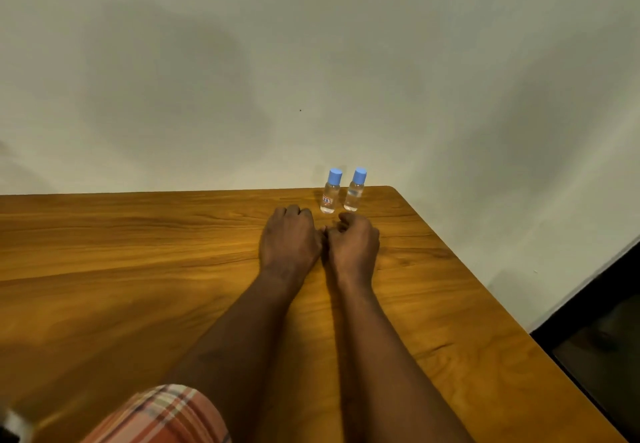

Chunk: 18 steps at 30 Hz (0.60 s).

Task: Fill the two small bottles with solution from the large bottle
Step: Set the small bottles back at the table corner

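Resting side by side on the table (138,252), the left hand (289,234) and right hand (353,240) lie loosely curled and empty just short of the labelled small bottle (329,196) and plain small bottle (354,195), both capped and upright, likely kept within reach; no large bottle shows.

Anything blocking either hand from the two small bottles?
Nothing visible. The labelled bottle and the plain bottle stand upright and capped just past the left hand and right hand. Only a strip of table lies between them.
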### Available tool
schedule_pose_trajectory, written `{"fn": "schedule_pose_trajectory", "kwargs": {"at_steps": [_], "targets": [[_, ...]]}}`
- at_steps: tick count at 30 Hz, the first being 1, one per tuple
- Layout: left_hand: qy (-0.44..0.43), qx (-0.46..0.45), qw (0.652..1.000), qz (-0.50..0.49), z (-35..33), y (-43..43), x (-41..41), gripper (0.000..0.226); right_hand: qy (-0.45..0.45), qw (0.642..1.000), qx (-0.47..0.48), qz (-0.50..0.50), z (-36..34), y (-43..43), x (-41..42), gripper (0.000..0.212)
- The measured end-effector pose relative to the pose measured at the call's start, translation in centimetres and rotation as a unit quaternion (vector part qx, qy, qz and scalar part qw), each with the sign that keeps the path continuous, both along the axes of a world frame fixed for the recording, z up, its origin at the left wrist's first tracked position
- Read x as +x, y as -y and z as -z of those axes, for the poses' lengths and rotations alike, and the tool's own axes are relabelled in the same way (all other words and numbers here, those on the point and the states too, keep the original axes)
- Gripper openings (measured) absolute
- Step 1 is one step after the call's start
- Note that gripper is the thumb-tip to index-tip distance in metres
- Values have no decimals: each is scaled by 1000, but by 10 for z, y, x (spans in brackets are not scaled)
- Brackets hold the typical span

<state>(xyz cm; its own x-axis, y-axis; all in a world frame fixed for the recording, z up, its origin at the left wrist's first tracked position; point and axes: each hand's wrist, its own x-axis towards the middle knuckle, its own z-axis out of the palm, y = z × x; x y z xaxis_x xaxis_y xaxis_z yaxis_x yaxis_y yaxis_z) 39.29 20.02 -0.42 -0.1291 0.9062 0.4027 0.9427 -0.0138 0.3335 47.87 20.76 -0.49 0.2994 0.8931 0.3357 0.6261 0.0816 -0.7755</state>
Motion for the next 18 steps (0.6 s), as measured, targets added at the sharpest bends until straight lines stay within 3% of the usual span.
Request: {"fn": "schedule_pose_trajectory", "kwargs": {"at_steps": [4,18], "targets": [[2,-14,1000,-9,-1,34,2,32,10,1000,-21,-4,3,31,-1,42],[72,-3,997,9,-1,215,-8,35,-71,996,-23,-50,8,204,-8,43]]}}
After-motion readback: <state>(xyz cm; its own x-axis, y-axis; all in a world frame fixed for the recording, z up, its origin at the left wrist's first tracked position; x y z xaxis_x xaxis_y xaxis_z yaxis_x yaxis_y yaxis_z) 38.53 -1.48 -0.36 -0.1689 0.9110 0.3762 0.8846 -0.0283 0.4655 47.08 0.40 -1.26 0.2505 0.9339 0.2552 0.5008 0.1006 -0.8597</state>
